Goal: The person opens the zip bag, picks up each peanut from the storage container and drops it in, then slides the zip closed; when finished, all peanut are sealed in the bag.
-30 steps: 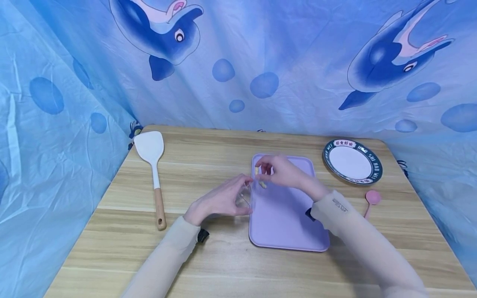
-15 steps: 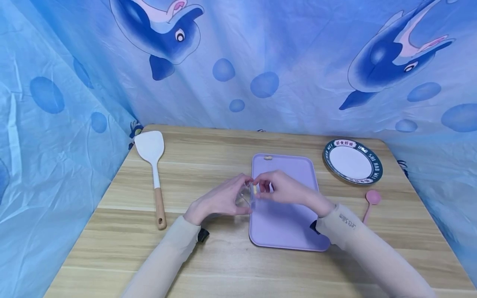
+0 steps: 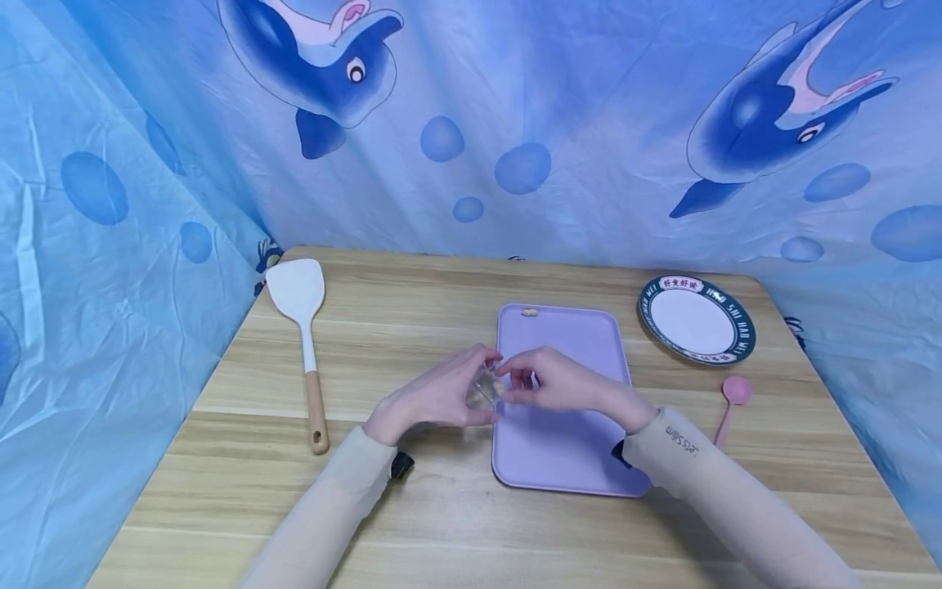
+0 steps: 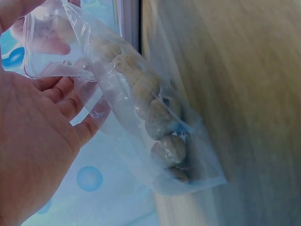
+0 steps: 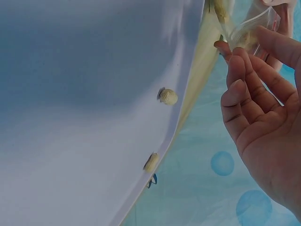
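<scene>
My left hand (image 3: 441,388) holds a clear zip bag (image 3: 480,391) upright by its opening, beside the tray's left edge. Several peanuts in their shells (image 4: 157,117) fill the lower part of the bag in the left wrist view. At the bag's mouth, my right hand (image 3: 562,380) pinches a peanut (image 3: 499,387) between thumb and finger, seen partly through the plastic. Beneath that hand lies the purple tray (image 3: 570,450). One peanut (image 3: 529,312) rests at its far left corner. Two peanuts on the tray show in the right wrist view, the nearer peanut (image 5: 168,96) among them.
A white spatula (image 3: 296,294) with a wooden handle lies at the left on the wooden table (image 3: 412,523). To the right are a green-rimmed plate (image 3: 692,321) and a pink spoon (image 3: 737,390). A blue dolphin-print curtain (image 3: 471,123) hangs behind.
My right hand has come down and toward the bag, carrying a peanut from above the tray to the bag's mouth. The left hand and bag have stayed in place.
</scene>
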The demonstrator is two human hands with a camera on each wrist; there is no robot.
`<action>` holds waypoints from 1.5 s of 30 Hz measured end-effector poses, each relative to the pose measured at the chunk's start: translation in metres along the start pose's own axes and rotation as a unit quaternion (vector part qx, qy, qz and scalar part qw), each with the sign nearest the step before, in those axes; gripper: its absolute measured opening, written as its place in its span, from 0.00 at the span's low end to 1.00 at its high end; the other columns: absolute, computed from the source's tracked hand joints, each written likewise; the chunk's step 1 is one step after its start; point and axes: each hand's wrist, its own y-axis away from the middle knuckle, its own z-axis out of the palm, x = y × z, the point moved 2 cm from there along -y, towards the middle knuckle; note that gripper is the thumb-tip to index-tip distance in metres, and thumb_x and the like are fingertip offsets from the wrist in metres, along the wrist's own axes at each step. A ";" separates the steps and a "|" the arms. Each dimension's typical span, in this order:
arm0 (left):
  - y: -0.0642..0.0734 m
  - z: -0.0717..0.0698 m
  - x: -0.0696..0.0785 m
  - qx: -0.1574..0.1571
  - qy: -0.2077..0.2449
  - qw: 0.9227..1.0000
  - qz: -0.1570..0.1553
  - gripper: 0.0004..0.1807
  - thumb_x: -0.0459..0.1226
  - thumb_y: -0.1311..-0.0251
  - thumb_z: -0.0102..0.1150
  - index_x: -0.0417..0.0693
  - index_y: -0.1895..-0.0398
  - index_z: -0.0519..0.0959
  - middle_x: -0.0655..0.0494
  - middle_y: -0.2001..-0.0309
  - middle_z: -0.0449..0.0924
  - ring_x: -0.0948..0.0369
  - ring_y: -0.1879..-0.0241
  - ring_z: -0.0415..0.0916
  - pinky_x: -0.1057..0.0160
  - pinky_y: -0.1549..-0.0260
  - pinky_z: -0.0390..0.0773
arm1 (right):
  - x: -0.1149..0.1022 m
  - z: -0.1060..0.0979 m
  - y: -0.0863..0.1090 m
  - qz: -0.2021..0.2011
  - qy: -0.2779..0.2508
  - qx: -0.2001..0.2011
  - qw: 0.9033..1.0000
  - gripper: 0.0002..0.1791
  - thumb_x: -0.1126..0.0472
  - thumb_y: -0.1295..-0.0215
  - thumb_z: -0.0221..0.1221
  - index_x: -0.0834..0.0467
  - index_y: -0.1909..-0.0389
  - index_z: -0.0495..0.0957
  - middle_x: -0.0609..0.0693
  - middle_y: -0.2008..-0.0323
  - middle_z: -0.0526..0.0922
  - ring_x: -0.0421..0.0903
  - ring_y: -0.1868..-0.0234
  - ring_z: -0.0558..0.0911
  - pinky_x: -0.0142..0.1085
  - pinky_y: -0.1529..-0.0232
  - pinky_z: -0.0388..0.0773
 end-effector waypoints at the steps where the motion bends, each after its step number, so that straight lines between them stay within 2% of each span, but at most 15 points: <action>1: 0.000 0.000 0.000 0.000 -0.001 1.000 0.000 0.45 0.47 0.52 0.76 0.46 0.33 0.64 0.59 0.45 0.72 0.60 0.45 0.73 0.62 0.43 0.73 | 0.000 0.000 0.000 -0.001 0.000 0.001 1.000 0.15 0.63 0.37 0.67 0.63 0.50 0.83 0.40 0.74 0.78 0.36 0.73 0.75 0.31 0.72 0.75; 15: 0.001 -0.002 -0.001 -0.006 0.007 1.000 -0.009 0.45 0.48 0.51 0.75 0.47 0.32 0.63 0.59 0.42 0.72 0.60 0.43 0.72 0.62 0.42 0.72 | 0.000 -0.004 0.000 0.007 0.002 0.016 1.000 0.13 0.63 0.38 0.67 0.62 0.54 0.83 0.39 0.74 0.78 0.36 0.74 0.74 0.31 0.73 0.75; 23: 0.001 -0.002 0.000 -0.004 0.012 1.000 -0.009 0.45 0.47 0.51 0.76 0.43 0.32 0.64 0.52 0.42 0.73 0.58 0.44 0.72 0.60 0.42 0.73 | 0.006 -0.015 0.002 0.011 -0.006 0.033 0.999 0.13 0.66 0.39 0.67 0.64 0.54 0.83 0.41 0.73 0.79 0.38 0.74 0.75 0.32 0.73 0.75; 35: 0.001 -0.002 -0.001 -0.001 0.007 1.000 -0.003 0.45 0.46 0.51 0.75 0.39 0.32 0.64 0.48 0.43 0.74 0.59 0.44 0.72 0.60 0.42 0.73 | 0.036 -0.027 -0.001 0.046 0.003 0.046 0.998 0.16 0.68 0.42 0.69 0.67 0.53 0.81 0.45 0.72 0.80 0.42 0.72 0.78 0.34 0.69 0.77; 39: 0.001 -0.002 -0.001 0.000 0.008 1.000 0.000 0.45 0.46 0.51 0.75 0.39 0.32 0.64 0.49 0.44 0.74 0.60 0.45 0.72 0.60 0.42 0.73 | 0.047 -0.028 -0.003 0.067 0.003 0.042 0.997 0.18 0.67 0.43 0.69 0.68 0.52 0.80 0.47 0.70 0.81 0.43 0.70 0.79 0.37 0.66 0.78; 45: 0.001 -0.001 0.000 -0.001 0.008 1.000 0.003 0.45 0.46 0.50 0.75 0.38 0.33 0.64 0.48 0.43 0.74 0.59 0.45 0.72 0.60 0.42 0.73 | 0.062 -0.021 -0.007 0.074 0.008 0.028 0.997 0.19 0.68 0.43 0.69 0.68 0.51 0.80 0.50 0.69 0.82 0.43 0.68 0.80 0.38 0.63 0.79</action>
